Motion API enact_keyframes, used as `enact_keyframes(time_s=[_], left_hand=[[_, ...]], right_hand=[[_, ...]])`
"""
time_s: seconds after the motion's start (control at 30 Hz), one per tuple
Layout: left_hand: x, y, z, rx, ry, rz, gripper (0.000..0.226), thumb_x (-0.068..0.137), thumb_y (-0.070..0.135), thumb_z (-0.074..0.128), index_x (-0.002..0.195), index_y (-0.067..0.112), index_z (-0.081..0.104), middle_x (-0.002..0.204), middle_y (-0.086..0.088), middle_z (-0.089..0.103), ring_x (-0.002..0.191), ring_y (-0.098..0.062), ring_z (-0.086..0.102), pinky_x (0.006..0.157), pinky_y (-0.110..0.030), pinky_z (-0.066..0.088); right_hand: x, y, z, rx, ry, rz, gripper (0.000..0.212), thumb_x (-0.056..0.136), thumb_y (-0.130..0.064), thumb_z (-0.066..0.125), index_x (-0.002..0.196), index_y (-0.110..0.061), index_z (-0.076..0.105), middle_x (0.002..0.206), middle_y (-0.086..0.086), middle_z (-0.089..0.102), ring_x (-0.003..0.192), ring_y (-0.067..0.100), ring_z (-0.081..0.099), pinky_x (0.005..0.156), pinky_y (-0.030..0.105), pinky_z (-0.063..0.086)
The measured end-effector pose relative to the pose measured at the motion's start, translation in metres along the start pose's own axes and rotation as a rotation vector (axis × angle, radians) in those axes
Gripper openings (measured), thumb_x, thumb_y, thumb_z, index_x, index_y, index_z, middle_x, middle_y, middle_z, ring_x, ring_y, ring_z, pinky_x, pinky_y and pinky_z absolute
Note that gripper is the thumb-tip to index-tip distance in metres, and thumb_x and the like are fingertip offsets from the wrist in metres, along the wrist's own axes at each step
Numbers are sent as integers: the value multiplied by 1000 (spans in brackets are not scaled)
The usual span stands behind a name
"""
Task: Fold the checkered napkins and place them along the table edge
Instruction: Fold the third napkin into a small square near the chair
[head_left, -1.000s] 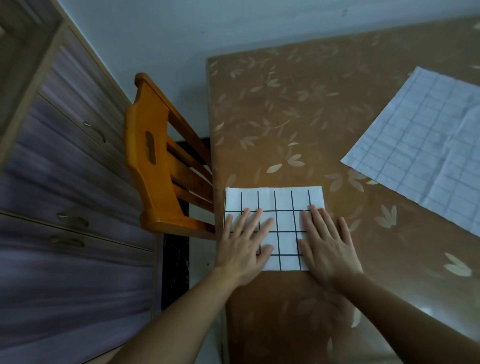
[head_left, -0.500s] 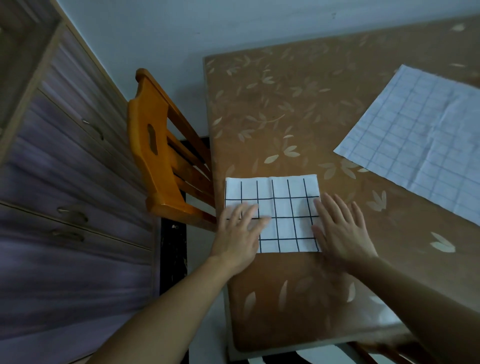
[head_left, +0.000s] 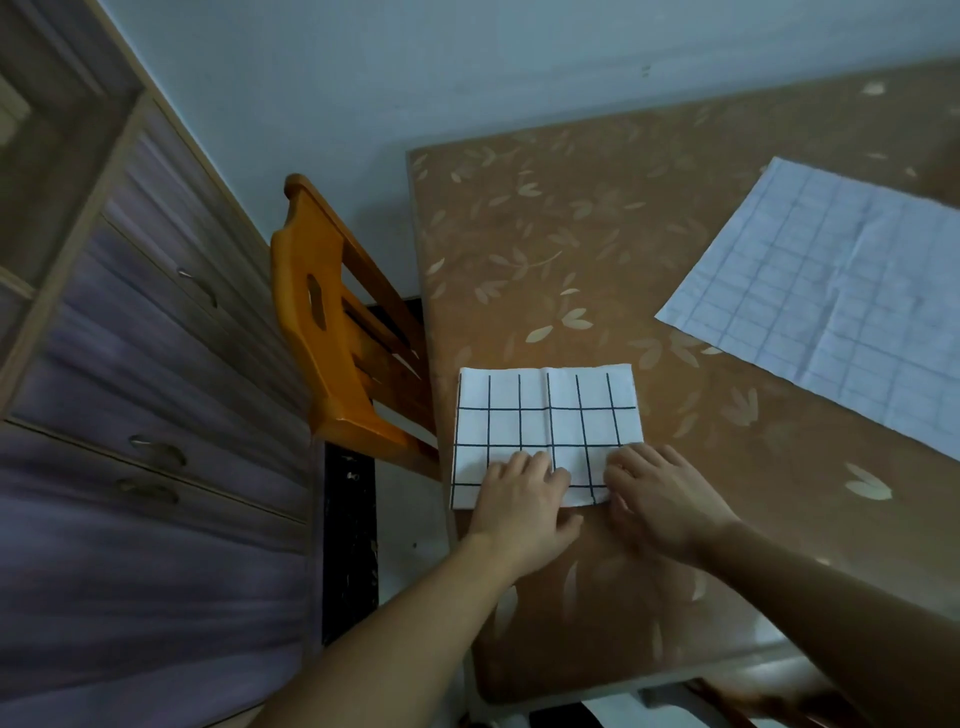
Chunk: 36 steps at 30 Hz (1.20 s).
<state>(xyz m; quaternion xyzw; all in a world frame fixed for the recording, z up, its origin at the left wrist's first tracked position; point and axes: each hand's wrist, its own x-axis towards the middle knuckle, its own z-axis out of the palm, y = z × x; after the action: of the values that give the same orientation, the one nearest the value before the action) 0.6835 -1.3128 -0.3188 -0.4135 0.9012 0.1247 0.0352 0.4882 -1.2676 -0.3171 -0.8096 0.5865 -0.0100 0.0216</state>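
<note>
A folded white napkin with a black grid (head_left: 545, 415) lies at the left edge of the brown leaf-patterned table (head_left: 545, 234). My left hand (head_left: 519, 499) has its fingers curled over the napkin's near edge, left of the middle. At the near right corner my right hand (head_left: 660, 499) curls its fingers on the same edge. Both hands appear to pinch that edge; the thumbs' hold is partly hidden. A second napkin, pale and checkered (head_left: 831, 301), lies spread flat at the right of the table.
An orange wooden chair (head_left: 322, 322) stands tight against the table's left side, beside the folded napkin. A wooden cabinet with drawers (head_left: 130, 415) fills the left. The table's near edge runs just below my forearms.
Both hands slid back from lying flat on the napkin to its near edge, and their fingers have curled. The camera view shifted; the napkin stays in place.
</note>
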Motion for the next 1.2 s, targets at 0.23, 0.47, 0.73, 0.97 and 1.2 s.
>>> enact_keyframes(time_s=[0.23,0.47,0.73,0.97,1.2], left_hand=[[-4,-10,-15,-85,60,70,27,96,15,47,113,15,68,108,-6,68,100,-27,62,85,-39,46],[-26,-18,-45,-376,-17,38,28,94,25,51,114,29,70,111,2,71,104,-20,61,90,-41,49],[-58,-18,-124,-1050,13,-96,21,95,25,62,78,15,69,61,10,56,58,-8,52,58,-28,41],[-78,-12,-144,-1701,17,-205,27,97,19,57,120,8,64,116,-12,70,109,-26,66,98,-45,50],[-75,-4,-117,-1763,-86,-386,27,97,21,57,121,9,64,113,-12,71,105,-29,68,92,-45,53]], right_hand=[[-16,-20,-39,225,-80,81,39,85,-57,40,104,-27,56,100,-8,63,91,15,60,88,32,47],[-38,-24,-57,442,-87,426,21,83,-20,62,96,-34,69,108,-15,67,99,9,63,84,26,46],[-46,-25,-154,869,171,498,21,77,-41,75,89,-26,67,79,-7,69,70,8,65,66,27,49],[-75,-39,-146,1582,72,679,108,47,-77,75,137,-29,41,130,-1,58,120,16,55,106,46,37],[-71,-49,-124,1629,-4,702,44,76,-27,68,114,-5,65,113,9,71,105,24,67,99,42,44]])
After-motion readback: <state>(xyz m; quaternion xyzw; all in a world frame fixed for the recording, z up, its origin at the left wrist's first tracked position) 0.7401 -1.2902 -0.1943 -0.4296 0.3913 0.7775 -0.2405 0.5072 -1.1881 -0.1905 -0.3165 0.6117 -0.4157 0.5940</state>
